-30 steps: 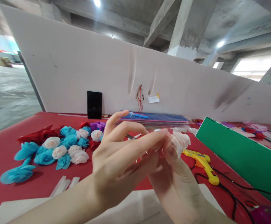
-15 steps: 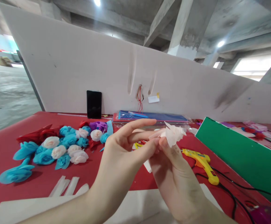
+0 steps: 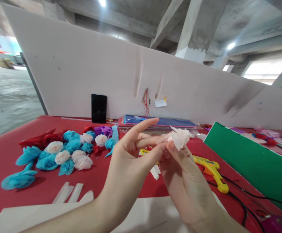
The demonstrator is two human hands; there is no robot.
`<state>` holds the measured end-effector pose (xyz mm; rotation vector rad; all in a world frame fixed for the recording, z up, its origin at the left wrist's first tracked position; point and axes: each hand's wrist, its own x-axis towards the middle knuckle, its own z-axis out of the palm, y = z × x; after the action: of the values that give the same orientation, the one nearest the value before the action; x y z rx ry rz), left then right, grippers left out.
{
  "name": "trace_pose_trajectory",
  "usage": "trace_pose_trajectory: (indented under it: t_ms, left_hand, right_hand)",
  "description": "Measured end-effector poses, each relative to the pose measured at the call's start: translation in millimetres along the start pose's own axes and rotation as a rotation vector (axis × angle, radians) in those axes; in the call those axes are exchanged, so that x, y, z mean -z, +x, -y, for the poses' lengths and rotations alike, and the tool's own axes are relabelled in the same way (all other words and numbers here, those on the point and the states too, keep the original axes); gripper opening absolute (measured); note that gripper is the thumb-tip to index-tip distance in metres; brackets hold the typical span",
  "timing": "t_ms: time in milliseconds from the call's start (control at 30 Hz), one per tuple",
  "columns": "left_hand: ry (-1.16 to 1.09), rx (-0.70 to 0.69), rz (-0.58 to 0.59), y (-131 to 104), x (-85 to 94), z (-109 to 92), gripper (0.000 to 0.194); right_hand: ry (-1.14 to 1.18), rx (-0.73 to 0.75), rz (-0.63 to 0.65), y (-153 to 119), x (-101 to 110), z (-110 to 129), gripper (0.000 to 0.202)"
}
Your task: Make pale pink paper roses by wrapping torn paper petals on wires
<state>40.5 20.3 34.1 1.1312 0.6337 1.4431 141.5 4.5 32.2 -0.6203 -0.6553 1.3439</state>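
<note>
A pale pink paper flower (image 3: pixel 180 137) is held up between my two hands above the red table, its petals pointing right. My left hand (image 3: pixel 128 165) pinches the flower's base and a strip end between thumb and middle finger, while its index finger stretches upward. My right hand (image 3: pixel 187 181) grips the base from below, with the thumb pressed on the lower petals. The fingertips of both hands meet at the base, and the right fingers are partly hidden behind it. Beneath the wrists lies a large white paper sheet (image 3: pixel 144 216).
At left lie several finished blue paper flowers (image 3: pixel 47 161) and pale pink ones (image 3: pixel 55 147). Cut paper strips (image 3: pixel 75 192) rest in front of them. A yellow glue gun (image 3: pixel 212 171) with a black cord lies right, beside a green board (image 3: pixel 247 171). A black phone (image 3: pixel 98 108) leans against the white partition (image 3: pixel 94 64).
Both hands keep hold of the flower. It has tilted slightly and its petals have turned a little; my left index finger has risen. The view has shifted slightly.
</note>
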Motion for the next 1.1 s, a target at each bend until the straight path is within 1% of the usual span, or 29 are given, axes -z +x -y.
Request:
trace_pose_trajectory:
  t_ms: [133, 300, 467, 567, 633, 733, 833, 933, 1100]
  left_hand:
    - [-0.054, 0.029, 0.017, 2, 0.5, 1, 0.031]
    - [-0.124, 0.038, 0.026, 7, 1.5, 5, 0.022]
    - [-0.044, 0.047, -0.022, 9, 4.0, 10, 0.009]
    - [-0.011, 0.046, -0.041, 10, 4.4, 11, 0.010]
    - [0.004, 0.075, -0.039, 11, 4.2, 10, 0.012]
    - [-0.020, 0.151, -0.005, 13, 3.8, 8, 0.016]
    - [-0.083, 0.203, 0.042, 13, 3.9, 5, 0.011]
    - [-0.155, 0.213, 0.087, 12, 3.8, 3, 0.007]
    - [-0.180, 0.236, 0.120, 11, 2.6, 2, 0.009]
  right_hand:
    - [-0.045, 0.040, -0.014, 3, 0, 0, 0.022]
    - [-0.065, 0.100, 0.013, 6, 2, -1, 0.013]
    - [-0.040, 0.138, 0.049, 8, 5, -4, 0.010]
    - [-0.037, 0.149, 0.064, 9, 5, -5, 0.008]
    - [-0.033, 0.145, 0.068, 11, 4, -5, 0.010]
    - [-0.056, 0.131, 0.057, 12, 4, -5, 0.009]
    - [-0.082, 0.128, 0.020, 12, 5, -4, 0.009]
    - [-0.091, 0.124, 0.019, 12, 6, -4, 0.009]
    - [-0.098, 0.125, 0.027, 12, 5, -3, 0.010]
